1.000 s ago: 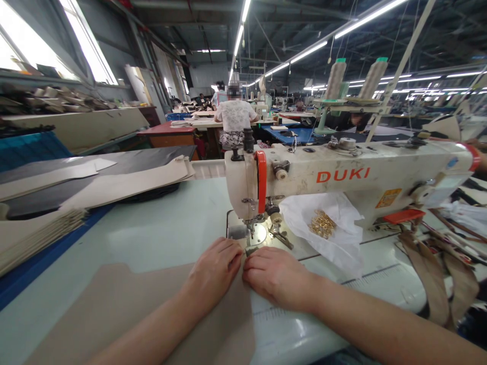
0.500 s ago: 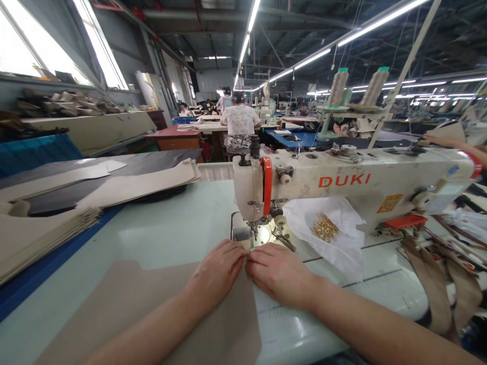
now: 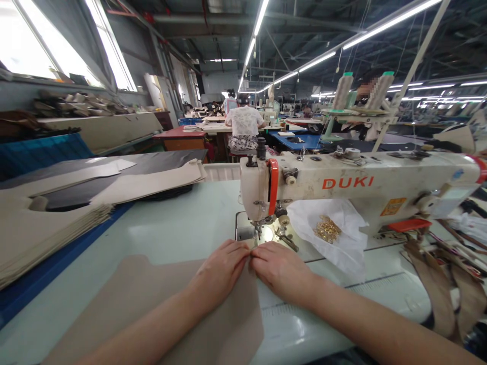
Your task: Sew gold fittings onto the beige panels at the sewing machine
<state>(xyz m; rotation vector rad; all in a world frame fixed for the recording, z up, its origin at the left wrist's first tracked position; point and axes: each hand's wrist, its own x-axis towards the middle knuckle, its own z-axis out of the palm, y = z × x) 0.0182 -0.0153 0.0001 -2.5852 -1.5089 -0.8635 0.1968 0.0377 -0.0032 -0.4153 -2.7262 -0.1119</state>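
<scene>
A flat taupe panel (image 3: 239,314), fabric or leather, lies on the pale table, its upper corner at the sewing machine (image 3: 304,177). My left hand (image 3: 224,263) is closed, with thumb and fingers pinching the panel's edge just in front of the presser foot (image 3: 257,230). Close against it, my right hand (image 3: 279,271) pinches the same edge from the other side, fingers curled. The fingertips nearly meet and hide what lies between them. The needle area is lit, and a metal plate (image 3: 245,232) shows left of the foot.
Gold-coloured small metal parts (image 3: 327,229) sit on white wrapping (image 3: 348,258) beside the machine. Stacked beige panels (image 3: 57,228) lie at left on a blue-edged surface. Brown straps (image 3: 437,289) hang at right. Thread cones (image 3: 342,91) stand behind; a person (image 3: 244,124) sits farther back.
The view has shifted slightly, so the scene sits a little farther right. Both hands keep their pinch at the panel's edge. A person now shows behind the thread cones; an arm at far right has withdrawn.
</scene>
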